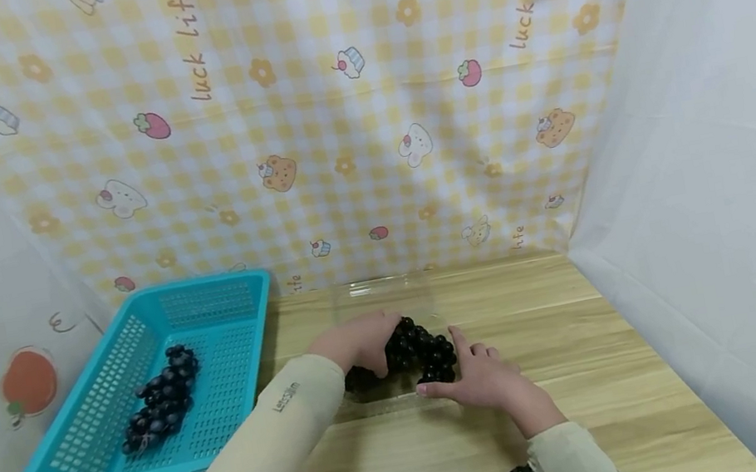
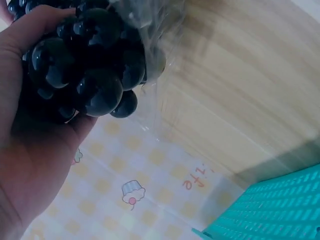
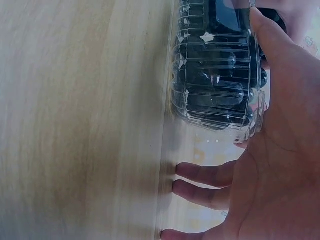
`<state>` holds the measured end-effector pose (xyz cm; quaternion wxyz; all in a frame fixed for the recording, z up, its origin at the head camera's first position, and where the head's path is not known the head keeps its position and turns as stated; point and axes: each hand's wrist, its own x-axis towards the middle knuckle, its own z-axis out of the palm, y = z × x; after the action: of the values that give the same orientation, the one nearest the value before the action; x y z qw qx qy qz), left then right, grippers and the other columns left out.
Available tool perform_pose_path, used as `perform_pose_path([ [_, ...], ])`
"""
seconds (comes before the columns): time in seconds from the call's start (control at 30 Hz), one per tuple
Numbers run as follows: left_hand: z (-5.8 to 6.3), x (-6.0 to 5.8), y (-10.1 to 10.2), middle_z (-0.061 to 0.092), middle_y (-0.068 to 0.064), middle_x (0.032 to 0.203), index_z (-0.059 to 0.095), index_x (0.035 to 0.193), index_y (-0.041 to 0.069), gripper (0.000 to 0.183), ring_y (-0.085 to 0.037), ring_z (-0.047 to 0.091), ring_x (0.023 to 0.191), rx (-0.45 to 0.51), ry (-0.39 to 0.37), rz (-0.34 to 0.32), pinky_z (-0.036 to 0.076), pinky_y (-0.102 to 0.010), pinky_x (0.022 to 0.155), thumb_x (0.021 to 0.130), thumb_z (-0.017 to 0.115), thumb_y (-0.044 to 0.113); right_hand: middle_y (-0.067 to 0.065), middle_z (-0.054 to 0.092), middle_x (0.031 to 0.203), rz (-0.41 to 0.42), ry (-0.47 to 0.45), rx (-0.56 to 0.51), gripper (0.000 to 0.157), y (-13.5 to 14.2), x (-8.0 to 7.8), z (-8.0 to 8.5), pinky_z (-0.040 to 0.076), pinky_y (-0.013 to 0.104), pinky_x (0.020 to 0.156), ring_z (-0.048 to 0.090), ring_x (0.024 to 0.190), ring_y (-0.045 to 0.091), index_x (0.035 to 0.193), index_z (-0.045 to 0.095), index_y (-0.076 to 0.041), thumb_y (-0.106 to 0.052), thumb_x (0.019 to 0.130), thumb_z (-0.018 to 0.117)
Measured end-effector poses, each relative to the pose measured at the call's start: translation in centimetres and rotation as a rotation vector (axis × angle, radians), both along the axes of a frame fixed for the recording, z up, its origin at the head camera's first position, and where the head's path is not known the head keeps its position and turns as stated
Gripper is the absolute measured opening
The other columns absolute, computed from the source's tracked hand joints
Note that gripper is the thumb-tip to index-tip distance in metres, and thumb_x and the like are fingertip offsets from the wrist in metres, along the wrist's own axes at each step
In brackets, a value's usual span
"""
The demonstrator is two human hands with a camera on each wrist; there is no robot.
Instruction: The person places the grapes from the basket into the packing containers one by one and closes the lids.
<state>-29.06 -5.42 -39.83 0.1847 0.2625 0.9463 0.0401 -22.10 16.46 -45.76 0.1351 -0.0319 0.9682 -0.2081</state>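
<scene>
My left hand [image 1: 365,344] grips a bunch of dark grapes [image 1: 419,351], thumb and fingers curled round it. The left wrist view shows the round, glossy grapes [image 2: 95,65] close up, against the edge of the clear plastic. The bunch lies in a clear plastic box [image 3: 215,95], whose hinged lid [image 1: 381,296] stands open at the back. My right hand [image 1: 482,376] is spread at the box's right end. Its thumb [image 3: 270,30] touches the near rim, while several fingertips [image 3: 182,170] rest on the table beside the box.
To the left, a blue perforated basket [image 1: 262,375] holds another bunch of dark grapes [image 1: 162,399]. A wood-grain table [image 1: 575,404] lies under everything. A patterned curtain [image 1: 328,126] hangs behind it, and a white sheet [image 1: 708,127] is on the right.
</scene>
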Motion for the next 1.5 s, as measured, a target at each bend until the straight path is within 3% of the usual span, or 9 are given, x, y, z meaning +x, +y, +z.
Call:
perform_pose_path([
  [0.1,0.2,-0.3,0.0,0.041,-0.014,0.169,0.027,0.169,0.016,0.100,-0.030,0.056,0.142,0.031,-0.015,0.029,0.055,-0.045,0.107,0.088,0.085,0.015,0.030,0.037,0.166,-0.003,-0.009,-0.005,0.136,0.0,0.0,-0.1,0.046,0.080,0.101,0.039,0.152,0.052,0.174,0.003,-0.022,-0.095,0.075,0.063],
  [0.27,0.0,-1.2,-0.1,0.025,-0.015,0.176,0.024,0.170,0.020,0.104,-0.036,0.044,0.152,0.035,0.008,0.049,0.055,-0.048,0.103,0.087,0.086,0.023,0.031,0.038,0.166,-0.007,-0.007,-0.008,0.137,0.0,0.1,-0.1,0.047,0.079,0.101,0.039,0.152,0.053,0.174,0.003,-0.022,-0.094,0.075,0.064],
  [0.33,-0.2,-1.5,-0.2,0.026,-0.015,0.176,0.025,0.170,0.021,0.105,-0.038,0.035,0.159,0.026,0.020,0.055,0.052,-0.053,0.112,0.086,0.087,0.027,0.032,0.039,0.165,-0.003,-0.003,-0.012,0.136,-0.1,0.1,0.1,0.047,0.079,0.101,0.039,0.151,0.054,0.174,0.003,-0.022,-0.093,0.076,0.065],
  [0.63,-1.0,-2.1,0.1,0.038,-0.015,0.170,0.036,0.165,0.019,0.112,-0.034,0.040,0.157,-0.054,0.110,0.019,0.044,-0.055,0.123,0.075,0.094,0.055,0.031,0.038,0.166,-0.002,-0.019,-0.025,0.135,0.0,0.2,0.2,0.048,0.078,0.103,0.038,0.153,0.053,0.174,0.003,-0.022,-0.092,0.076,0.066],
  [0.73,-1.3,-2.4,0.1,0.039,-0.014,0.170,0.036,0.164,0.020,0.116,-0.033,0.041,0.156,-0.084,0.133,-0.005,0.045,-0.056,0.122,0.074,0.089,0.069,0.031,0.038,0.166,-0.003,-0.023,-0.025,0.135,0.0,0.2,0.2,0.048,0.077,0.103,0.038,0.153,0.053,0.174,0.003,-0.022,-0.091,0.077,0.066],
  [0.9,-1.9,-3.0,-0.1,0.035,-0.013,0.173,0.033,0.167,0.021,0.110,-0.032,0.039,0.159,-0.108,0.167,-0.043,0.045,-0.055,0.123,0.084,0.070,0.081,0.032,0.038,0.166,0.003,-0.021,-0.024,0.135,0.0,0.1,0.2,0.048,0.077,0.103,0.038,0.152,0.053,0.174,0.003,-0.022,-0.092,0.077,0.065],
  [1.2,-2.9,-3.7,-0.6,0.030,-0.014,0.176,0.034,0.168,0.017,0.101,-0.034,0.040,0.158,-0.002,0.165,-0.039,0.042,-0.056,0.125,0.093,0.054,0.083,0.033,0.039,0.164,0.009,-0.019,-0.018,0.134,0.2,-0.1,0.3,0.052,0.075,0.099,0.040,0.151,0.053,0.174,0.003,-0.021,-0.090,0.078,0.066],
  [1.33,-3.0,-3.8,-0.6,0.036,-0.012,0.173,0.038,0.166,0.020,0.096,-0.033,0.047,0.154,-0.031,0.198,-0.063,0.047,-0.054,0.121,0.093,0.060,0.079,0.032,0.040,0.163,0.012,-0.015,-0.011,0.135,0.2,-0.2,0.3,0.052,0.073,0.099,0.041,0.150,0.053,0.174,0.003,-0.021,-0.092,0.077,0.065],
  [1.5,-2.4,-3.9,0.0,0.044,-0.009,0.168,0.040,0.164,0.025,0.083,-0.031,0.049,0.151,-0.116,0.230,-0.102,0.048,-0.052,0.120,0.096,0.070,0.062,0.032,0.038,0.165,0.012,-0.017,-0.015,0.134,0.3,-0.2,0.3,0.050,0.074,0.101,0.039,0.152,0.053,0.174,0.003,-0.021,-0.092,0.077,0.065],
])
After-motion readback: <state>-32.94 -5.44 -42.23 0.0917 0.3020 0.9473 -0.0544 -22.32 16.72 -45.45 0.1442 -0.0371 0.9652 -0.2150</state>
